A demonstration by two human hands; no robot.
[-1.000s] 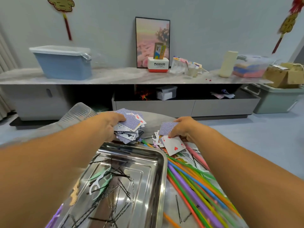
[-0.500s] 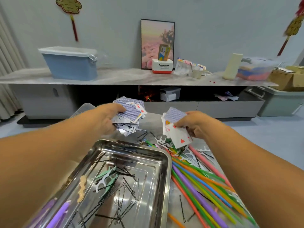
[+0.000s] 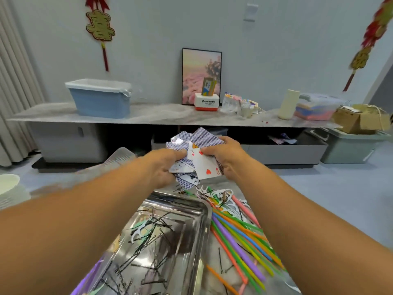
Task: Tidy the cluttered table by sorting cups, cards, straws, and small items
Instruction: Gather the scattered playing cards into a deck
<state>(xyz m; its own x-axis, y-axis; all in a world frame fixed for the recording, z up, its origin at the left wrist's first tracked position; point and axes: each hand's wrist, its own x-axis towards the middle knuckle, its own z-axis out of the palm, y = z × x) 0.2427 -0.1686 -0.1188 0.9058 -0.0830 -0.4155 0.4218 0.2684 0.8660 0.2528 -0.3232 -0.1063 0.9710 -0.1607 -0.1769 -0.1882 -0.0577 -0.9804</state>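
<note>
Both hands hold one messy bundle of playing cards lifted above the far part of the table. My left hand grips the bundle's left side, my right hand grips its right side. A two of hearts faces up at the front; most other cards show blue patterned backs. Below the hands, a steel tray holds black hairpins and floss picks. Coloured straws lie on the table to the tray's right, with white floss picks at their far end.
A clear plastic lid or container lies at the table's far left. White plates stand at the left edge. Beyond the table runs a long low cabinet with a blue bin, a framed picture, boxes and a roll.
The two hands, each holding its own batch of cards apart, have come together and merged the batches into one bundle. The camera has tilted upward.
</note>
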